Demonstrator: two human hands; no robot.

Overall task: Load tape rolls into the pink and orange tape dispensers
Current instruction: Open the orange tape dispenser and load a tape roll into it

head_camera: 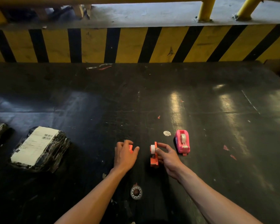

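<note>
The pink tape dispenser [182, 142] stands on the black table with a tape roll seated in it. Left of it, my right hand [168, 156] pinches one half of the orange dispenser [154, 156], which carries a white tape roll [152, 149] on its hub. My left hand [125, 155] covers another orange piece [130, 148] lying on the table. A clear tape roll [136, 192] lies flat between my forearms, closer to me.
Two parcels wrapped in black film sit at the left, the larger [39, 148] with a white label. A small round sticker [167, 133] lies near the pink dispenser. A yellow and black striped barrier [136, 44] runs behind the table.
</note>
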